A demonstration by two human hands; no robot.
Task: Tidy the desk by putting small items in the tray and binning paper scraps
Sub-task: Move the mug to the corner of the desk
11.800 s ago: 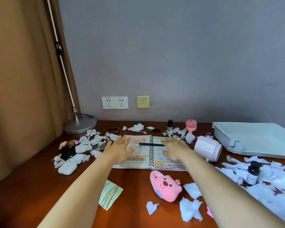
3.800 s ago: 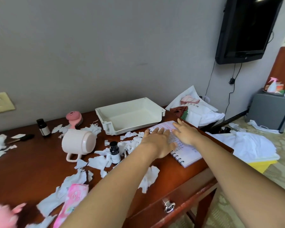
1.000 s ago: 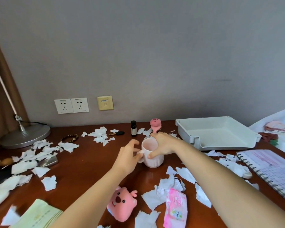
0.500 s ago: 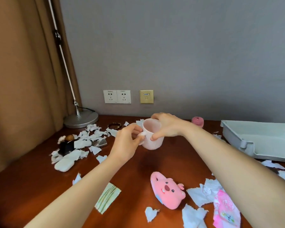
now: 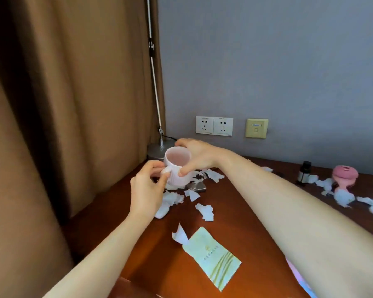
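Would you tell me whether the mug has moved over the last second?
Yes: the mug went left, from right of the sockets to left of them, by the lamp base.

Looking into a furnished room of a home or hotel, showing a brown curtain [image 5: 73,104] at 9 o'clock, wall sockets [image 5: 214,125] at 1 o'clock, wooden desk [image 5: 235,211] at 5 o'clock.

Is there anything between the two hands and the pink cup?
Nothing visible stands between them. The left hand pinches the handle of the cup, and the right hand grips its side from behind.
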